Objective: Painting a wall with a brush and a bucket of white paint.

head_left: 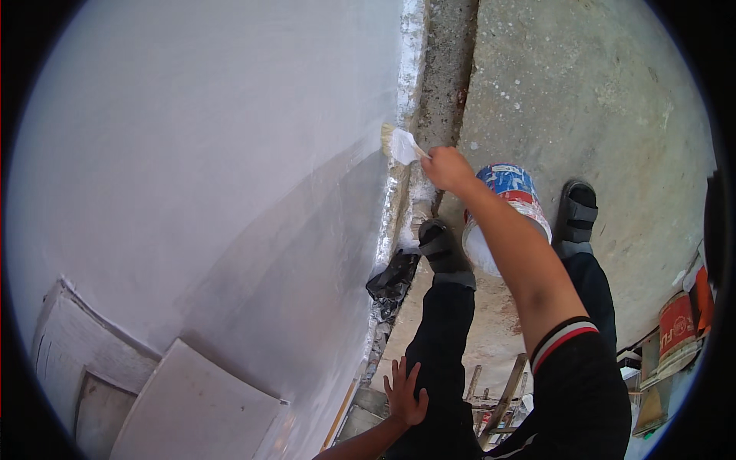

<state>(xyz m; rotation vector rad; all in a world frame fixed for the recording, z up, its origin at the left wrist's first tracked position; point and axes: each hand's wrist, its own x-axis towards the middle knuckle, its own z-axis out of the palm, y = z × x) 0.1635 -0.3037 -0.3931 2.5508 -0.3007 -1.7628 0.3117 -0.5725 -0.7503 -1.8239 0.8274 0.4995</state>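
Note:
My right hand [447, 169] is shut on the handle of a paintbrush [399, 144] loaded with white paint. Its bristles touch the low part of a white-painted wall [215, 169], close to where the wall meets the concrete floor. Just right of my forearm, between my two sandalled feet, stands a paint bucket [507, 201] with a blue, red and white label and white paint inside. My left hand [405, 392] lies flat with fingers spread on my left thigh, holding nothing.
A crumpled black plastic bag [392, 280] lies at the wall's base. A rough concrete floor [583, 100] stretches right. A white panelled door or board [153, 383] is lower left. An orange tin [676, 326], wooden frame pieces [498, 395] and clutter sit lower right.

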